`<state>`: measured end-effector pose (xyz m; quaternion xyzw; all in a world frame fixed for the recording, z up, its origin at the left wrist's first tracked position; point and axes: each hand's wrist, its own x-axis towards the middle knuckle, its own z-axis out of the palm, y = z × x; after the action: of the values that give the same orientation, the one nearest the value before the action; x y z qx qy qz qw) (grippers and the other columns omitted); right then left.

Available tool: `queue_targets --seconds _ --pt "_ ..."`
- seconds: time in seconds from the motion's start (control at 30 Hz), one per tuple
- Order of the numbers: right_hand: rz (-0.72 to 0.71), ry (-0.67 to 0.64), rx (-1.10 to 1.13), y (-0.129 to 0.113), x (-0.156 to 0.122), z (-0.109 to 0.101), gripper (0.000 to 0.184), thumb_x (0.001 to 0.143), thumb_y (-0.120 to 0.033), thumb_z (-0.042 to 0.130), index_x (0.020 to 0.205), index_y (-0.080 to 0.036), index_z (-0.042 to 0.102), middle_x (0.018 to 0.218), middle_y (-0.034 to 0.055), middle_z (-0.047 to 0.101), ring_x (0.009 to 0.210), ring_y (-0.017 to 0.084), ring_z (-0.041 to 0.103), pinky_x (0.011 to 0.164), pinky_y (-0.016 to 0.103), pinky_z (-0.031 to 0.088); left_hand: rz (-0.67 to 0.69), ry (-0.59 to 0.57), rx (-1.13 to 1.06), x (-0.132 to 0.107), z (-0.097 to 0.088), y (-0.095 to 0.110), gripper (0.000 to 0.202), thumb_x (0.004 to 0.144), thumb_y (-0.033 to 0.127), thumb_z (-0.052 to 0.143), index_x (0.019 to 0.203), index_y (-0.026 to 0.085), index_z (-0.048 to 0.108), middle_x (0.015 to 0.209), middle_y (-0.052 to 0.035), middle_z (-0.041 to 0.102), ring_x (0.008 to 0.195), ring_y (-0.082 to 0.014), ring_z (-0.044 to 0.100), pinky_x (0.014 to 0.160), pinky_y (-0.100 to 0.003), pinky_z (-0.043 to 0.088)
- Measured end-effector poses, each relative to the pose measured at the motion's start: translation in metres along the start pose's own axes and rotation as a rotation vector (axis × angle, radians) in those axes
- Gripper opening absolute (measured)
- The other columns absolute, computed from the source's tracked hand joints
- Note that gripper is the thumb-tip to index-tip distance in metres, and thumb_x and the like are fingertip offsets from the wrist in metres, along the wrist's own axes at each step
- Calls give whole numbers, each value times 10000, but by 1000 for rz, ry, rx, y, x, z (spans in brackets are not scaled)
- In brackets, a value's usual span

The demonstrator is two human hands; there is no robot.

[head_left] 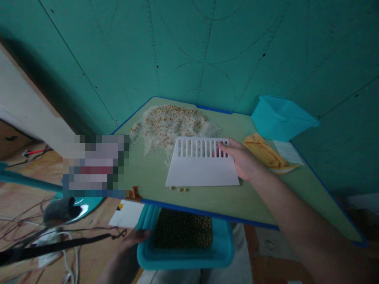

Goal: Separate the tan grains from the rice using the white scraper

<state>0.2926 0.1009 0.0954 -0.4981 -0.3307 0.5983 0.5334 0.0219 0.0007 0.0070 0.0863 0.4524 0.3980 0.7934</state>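
My right hand [242, 159] grips the right end of a white slotted plastic scraper [201, 167] that lies flat on a green table [207, 197]. Behind the scraper spreads a pile of white rice mixed with yellow beans [171, 124]. A few loose beans [179, 189] lie just in front of the scraper's near edge. My left hand [134, 238] holds the left rim of a teal tub [185, 244] below the table's front edge; the tub is filled with beans.
A second teal bin [281, 116] stands at the table's back right, with a yellow cloth [266, 154] and a white paper [287, 152] beside it. Green walls close in behind. Cables and a black strap [53, 244] lie on the floor at the left.
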Motion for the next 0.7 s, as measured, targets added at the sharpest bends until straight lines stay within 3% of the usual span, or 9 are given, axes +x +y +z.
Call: queue_targets --seconds 0.33,0.53,0.7 --pt "0 -42 1 1 -3 3 75 707 -199 594 755 -194 537 594 -28 612 509 123 565 518 264 448 20 1 -39 -1 3 0 252 560 154 686 768 288 738 1008 35 707 1153 -263 457 954 -314 341" --pt "7 -60 -14 3 -1 2 88 708 -203 601 766 -196 535 602 -30 605 513 118 554 518 262 443 11 51 -30 -1 4 1 242 527 161 708 728 293 741 793 44 750 994 -263 589 912 -317 396" --pt "-7 -118 -64 6 2 -1 183 654 -215 661 782 -188 534 617 -39 601 529 108 551 528 247 440 18 43 -17 -1 5 3 204 540 159 696 696 282 743 757 40 751 934 -255 622 886 -304 422"
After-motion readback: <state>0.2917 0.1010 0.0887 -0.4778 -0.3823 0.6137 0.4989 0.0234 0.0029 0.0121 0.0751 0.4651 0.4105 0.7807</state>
